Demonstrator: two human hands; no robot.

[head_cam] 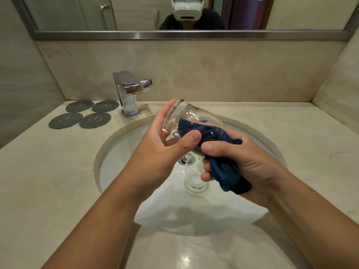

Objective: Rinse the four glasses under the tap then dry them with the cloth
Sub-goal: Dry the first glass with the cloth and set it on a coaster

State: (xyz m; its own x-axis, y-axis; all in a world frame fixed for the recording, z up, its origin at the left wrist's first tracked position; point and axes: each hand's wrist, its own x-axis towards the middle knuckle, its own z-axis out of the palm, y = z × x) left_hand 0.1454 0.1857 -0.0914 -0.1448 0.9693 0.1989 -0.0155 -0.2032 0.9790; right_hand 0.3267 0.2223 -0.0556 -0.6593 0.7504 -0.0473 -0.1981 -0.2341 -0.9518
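Observation:
My left hand (165, 144) grips a clear glass (182, 115) held on its side above the sink basin, its thick base pointing toward the tap. A dark blue cloth (227, 171) is pushed into the mouth of that glass, and my right hand (242, 164) holds the bunched cloth. A second clear glass (195, 179) stands upright in the white basin (124, 162) near the drain, just below my hands. The chrome tap (129, 92) stands at the back left of the basin with no water visibly running.
Several round grey coasters (79, 113) lie on the marble counter (48, 171) left of the tap. A mirror (184, 33) hangs above the backsplash, with walls close on both sides. The counter stretches out to the right of the basin.

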